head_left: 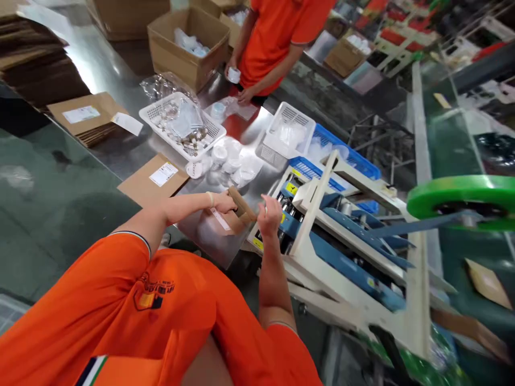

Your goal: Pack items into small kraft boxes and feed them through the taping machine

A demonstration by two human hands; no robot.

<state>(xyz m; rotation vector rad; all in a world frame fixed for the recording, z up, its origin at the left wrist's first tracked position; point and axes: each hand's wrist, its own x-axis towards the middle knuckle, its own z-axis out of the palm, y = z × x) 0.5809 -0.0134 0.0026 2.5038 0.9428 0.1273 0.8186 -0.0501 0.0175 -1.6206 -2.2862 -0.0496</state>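
Observation:
A small brown cardboard box (236, 225) with a white label stands at the front edge of the metal table, its top flaps raised. My left hand (225, 202) is at the box's left side, fingers bent over its upper edge and gripping it. Just past the box's right end is my right hand (269, 215), raised with its fingers curled in. Whether those fingers touch the flap, or hold anything, is hidden. Beyond the box lie several white round jars (231, 161) in clear wrap. A flat labelled carton (155, 179) rests left of my left hand.
A white basket (145, 113) of small parts stands farther back, near stacked flat cartons (96, 115). A co-worker (281, 48) holds a white jar across the table. At right is a sealing machine (314, 220) with a green tape roll (462, 185), beside a conveyor (450, 257).

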